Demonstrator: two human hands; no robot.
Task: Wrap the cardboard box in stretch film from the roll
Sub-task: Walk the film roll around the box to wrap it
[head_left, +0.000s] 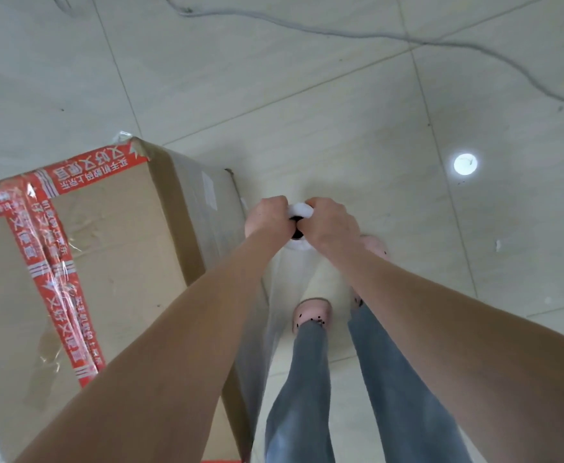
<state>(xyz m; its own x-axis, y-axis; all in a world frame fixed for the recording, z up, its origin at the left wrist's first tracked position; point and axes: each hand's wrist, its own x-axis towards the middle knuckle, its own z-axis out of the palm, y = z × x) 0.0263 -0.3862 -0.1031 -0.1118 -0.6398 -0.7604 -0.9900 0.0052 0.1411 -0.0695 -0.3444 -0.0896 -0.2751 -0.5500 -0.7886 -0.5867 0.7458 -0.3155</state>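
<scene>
So that the stretch film [275, 315] stays taut, the roll [302, 209] is clasped by left grip [268, 217] and right grip [329, 225]; cardboard box [106, 248] just left.

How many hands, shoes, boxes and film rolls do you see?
Hands: 2 (left hand, right hand)
pink shoes: 2
cardboard box: 1
film roll: 1
Total: 6
</scene>
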